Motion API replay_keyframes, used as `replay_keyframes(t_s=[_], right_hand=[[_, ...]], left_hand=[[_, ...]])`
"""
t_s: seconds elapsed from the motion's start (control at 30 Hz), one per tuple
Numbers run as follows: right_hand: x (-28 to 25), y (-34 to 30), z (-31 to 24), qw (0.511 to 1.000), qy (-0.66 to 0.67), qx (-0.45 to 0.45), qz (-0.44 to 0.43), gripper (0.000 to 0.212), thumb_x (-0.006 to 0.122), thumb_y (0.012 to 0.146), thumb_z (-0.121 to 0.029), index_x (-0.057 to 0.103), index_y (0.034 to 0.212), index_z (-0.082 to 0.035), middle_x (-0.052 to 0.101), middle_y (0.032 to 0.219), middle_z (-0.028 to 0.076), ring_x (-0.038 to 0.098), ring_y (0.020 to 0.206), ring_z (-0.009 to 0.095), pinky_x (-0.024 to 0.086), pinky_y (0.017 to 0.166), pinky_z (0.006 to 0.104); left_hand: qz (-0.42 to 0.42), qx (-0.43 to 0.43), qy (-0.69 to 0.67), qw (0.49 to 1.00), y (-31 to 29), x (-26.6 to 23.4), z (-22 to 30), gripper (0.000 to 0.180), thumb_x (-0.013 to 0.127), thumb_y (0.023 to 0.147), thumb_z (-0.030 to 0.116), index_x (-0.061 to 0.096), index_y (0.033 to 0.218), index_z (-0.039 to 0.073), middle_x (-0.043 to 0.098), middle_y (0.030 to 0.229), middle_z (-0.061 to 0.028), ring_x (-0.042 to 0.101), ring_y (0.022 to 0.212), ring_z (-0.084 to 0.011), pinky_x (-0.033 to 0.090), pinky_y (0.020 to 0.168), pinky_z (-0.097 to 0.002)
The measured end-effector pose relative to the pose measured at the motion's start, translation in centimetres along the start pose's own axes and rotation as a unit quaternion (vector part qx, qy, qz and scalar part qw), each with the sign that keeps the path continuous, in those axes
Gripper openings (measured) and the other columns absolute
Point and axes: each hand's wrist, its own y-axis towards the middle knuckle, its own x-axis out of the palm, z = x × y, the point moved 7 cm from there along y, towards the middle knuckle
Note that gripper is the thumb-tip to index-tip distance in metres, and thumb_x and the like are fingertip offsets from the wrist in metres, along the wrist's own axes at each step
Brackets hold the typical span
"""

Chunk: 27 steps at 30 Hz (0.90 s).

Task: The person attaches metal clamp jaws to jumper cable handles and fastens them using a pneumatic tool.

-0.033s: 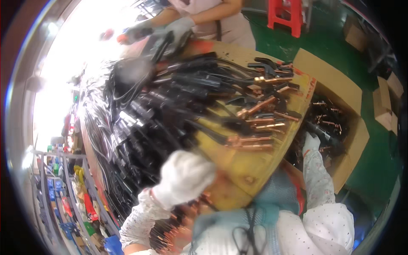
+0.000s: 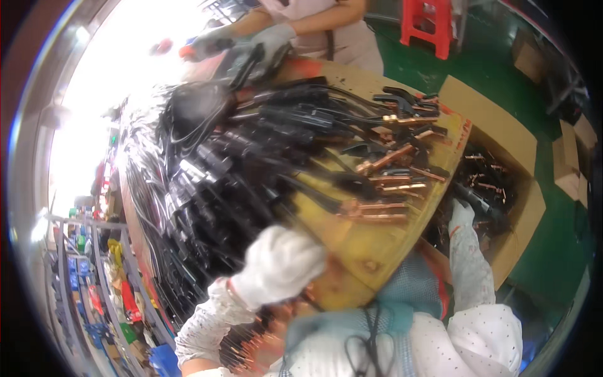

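Note:
Over the near edge of the yellow tabletop [image 2: 342,248], my left hand [image 2: 282,262], in a white glove, is curled into a fist. What it holds, if anything, is hidden. Down in an open cardboard box [image 2: 526,220] at the right, my right hand [image 2: 461,217], also gloved, grips a black-handled electrode holder [image 2: 474,200]; the fingertips are partly hidden. Several similar holders with copper jaws lie around it in the box. On the table, a broad heap of black handles and cables [image 2: 232,163] spreads leftward, with copper jaws [image 2: 377,210] pointing right.
Across the table a co-worker's gloved hands [image 2: 273,41] handle black parts. More copper pieces [image 2: 267,342] lie close to my body at lower left. A metal shelf rack [image 2: 94,222] with coloured items stands left. A red stool [image 2: 427,25] and other cardboard boxes [image 2: 568,163] are on the green floor.
The whole view has shifted slightly. Both hands keep nearly the same place and pose.

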Motion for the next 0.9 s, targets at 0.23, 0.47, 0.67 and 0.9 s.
replay_keyframes(t_s=[0.23,0.47,0.67,0.9], right_hand=[[-1.9,-12.9,-16.8,0.970,-0.084,-0.172,-0.148,0.025,0.066,0.092,-0.012,0.066,0.115,-0.001,0.065,0.102,0.004,0.059,0.079,0.010,0.049,0.062,0.0266],[2.2,-19.6,-27.1,0.800,0.402,-0.031,-0.444,0.047,0.054,0.103,-0.028,0.050,0.141,0.000,0.056,0.138,0.015,0.052,0.127,0.027,0.047,0.105,0.0422],[8.1,-25.6,-25.3,0.812,0.345,0.147,-0.448,0.044,0.054,0.103,-0.029,0.052,0.142,-0.008,0.057,0.112,0.002,0.050,0.063,0.008,0.036,0.041,0.0204],[14.8,-35.4,-20.1,0.770,-0.266,-0.332,-0.476,0.035,0.071,0.090,-0.012,0.063,0.123,-0.006,0.072,0.109,0.012,0.073,0.090,0.020,0.059,0.075,0.0290]], left_hand=[[-0.089,0.008,0.131,0.987,-0.6,3.6,-2.4,0.017,0.067,0.071,0.019,0.064,0.087,0.013,0.056,0.075,-0.0001,0.060,0.072,-0.0186,0.049,0.065,-0.0336],[-0.104,-0.008,0.206,0.973,0.5,5.7,-3.9,0.007,0.066,0.071,0.015,0.063,0.074,0.010,0.062,0.081,-0.0057,0.063,0.081,-0.0243,0.052,0.074,-0.0343],[-0.202,-0.082,0.072,0.973,0.6,6.8,-5.7,0.009,0.069,0.078,0.021,0.067,0.078,0.013,0.066,0.071,-0.0062,0.064,0.072,-0.0278,0.052,0.070,-0.0384],[-0.272,-0.142,0.035,0.951,0.2,6.3,-6.2,0.015,0.067,0.088,0.029,0.068,0.084,0.015,0.064,0.065,-0.0081,0.067,0.065,-0.0310,0.053,0.058,-0.0427]])
